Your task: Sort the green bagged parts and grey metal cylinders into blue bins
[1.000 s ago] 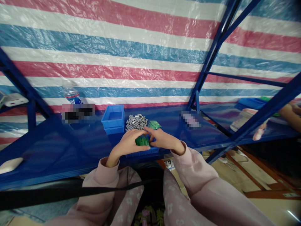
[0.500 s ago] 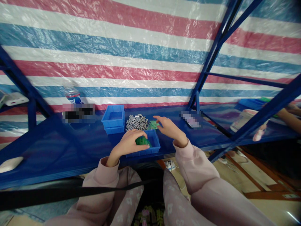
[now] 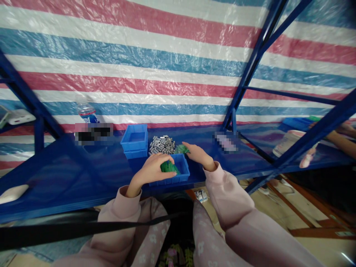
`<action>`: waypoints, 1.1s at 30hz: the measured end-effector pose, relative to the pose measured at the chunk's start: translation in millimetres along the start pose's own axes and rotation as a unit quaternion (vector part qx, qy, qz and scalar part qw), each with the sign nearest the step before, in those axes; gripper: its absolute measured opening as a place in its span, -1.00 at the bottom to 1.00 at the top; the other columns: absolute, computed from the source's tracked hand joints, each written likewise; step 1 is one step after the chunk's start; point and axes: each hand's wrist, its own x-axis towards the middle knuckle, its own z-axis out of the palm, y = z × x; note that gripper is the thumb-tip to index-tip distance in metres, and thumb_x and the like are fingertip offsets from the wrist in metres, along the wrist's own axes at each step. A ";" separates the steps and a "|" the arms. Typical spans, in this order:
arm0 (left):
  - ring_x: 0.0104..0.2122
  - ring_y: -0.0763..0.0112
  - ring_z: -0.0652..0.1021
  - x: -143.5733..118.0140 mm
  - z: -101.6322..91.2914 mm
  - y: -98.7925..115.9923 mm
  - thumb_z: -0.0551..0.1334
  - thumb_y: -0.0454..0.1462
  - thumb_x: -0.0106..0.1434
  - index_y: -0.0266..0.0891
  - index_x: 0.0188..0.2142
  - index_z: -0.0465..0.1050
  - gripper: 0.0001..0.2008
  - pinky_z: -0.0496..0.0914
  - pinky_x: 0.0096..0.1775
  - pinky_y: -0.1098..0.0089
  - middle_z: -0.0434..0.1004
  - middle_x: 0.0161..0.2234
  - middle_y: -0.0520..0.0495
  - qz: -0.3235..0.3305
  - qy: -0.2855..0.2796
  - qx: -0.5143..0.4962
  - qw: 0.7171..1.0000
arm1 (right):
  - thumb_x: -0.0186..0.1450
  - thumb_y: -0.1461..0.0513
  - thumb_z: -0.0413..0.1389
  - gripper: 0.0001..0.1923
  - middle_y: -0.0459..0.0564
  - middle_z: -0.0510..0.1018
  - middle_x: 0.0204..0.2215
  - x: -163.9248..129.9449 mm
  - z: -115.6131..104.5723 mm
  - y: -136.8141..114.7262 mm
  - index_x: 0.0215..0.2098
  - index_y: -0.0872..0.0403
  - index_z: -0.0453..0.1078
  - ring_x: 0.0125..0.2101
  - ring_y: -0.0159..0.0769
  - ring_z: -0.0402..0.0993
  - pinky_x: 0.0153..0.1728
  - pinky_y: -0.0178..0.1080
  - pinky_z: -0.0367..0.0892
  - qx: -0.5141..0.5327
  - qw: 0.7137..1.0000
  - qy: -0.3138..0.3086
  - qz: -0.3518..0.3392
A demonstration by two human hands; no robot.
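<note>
Green pieces [image 3: 167,167]: inside the near blue tray [image 3: 183,173], partly covered by your left hand; their exact shape is hard to make out.
Left hand [image 3: 152,168]: arched over the tray's left side, your thumb apart from the fingers with green between; whether this grip is closed on the pieces, you cannot tell.
Right hand [image 3: 198,154]: extended past the tray's far right corner, fingertips at the green heap [image 3: 180,149]; contact is unclear, so you cannot tell this grip's state.
Metal cylinders [image 3: 162,144]: piled on the table [image 3: 97,167], between your stacked blue trays [image 3: 135,138] and the green heap.
</note>
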 end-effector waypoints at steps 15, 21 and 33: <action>-0.16 0.25 0.47 -1.0 0.1 -0.4 0.30 -0.01 0.13 -0.07 -0.18 0.45 -0.68 0.26 -0.11 0.29 0.54 -0.22 0.05 -0.006 -0.002 0.011 1.000 | 0.20 0.45 -0.01 -0.54 0.13 0.63 -0.14 -10.0 -22.2 0.1 0.03 0.18 0.45 -0.13 -0.18 0.57 -0.04 -0.23 0.38 0.065 0.991 0.114 0.019; -0.18 0.24 0.47 -1.3 -0.2 0.3 0.31 -0.02 0.11 -0.08 -0.18 0.45 -0.68 0.26 -0.10 0.27 0.53 -0.23 0.03 -0.016 -0.003 0.012 1.000 | 0.22 0.31 0.06 -0.69 -0.01 0.59 -0.37 -26.8 -32.1 -16.9 -0.07 0.13 0.46 -0.48 -0.29 0.56 -0.39 -0.27 0.47 0.234 0.953 0.189 0.015; -0.17 0.22 0.48 -0.9 1.0 -2.6 0.32 -0.01 0.10 -0.09 -0.16 0.46 -0.64 0.28 -0.10 0.29 0.53 -0.23 0.02 -0.011 0.005 0.005 1.000 | 0.23 0.30 0.10 -0.69 -0.04 0.61 -0.40 -60.0 -31.5 -61.0 -0.05 0.02 0.44 -0.36 -0.22 0.55 -0.38 -0.31 0.28 0.073 0.992 0.105 -0.015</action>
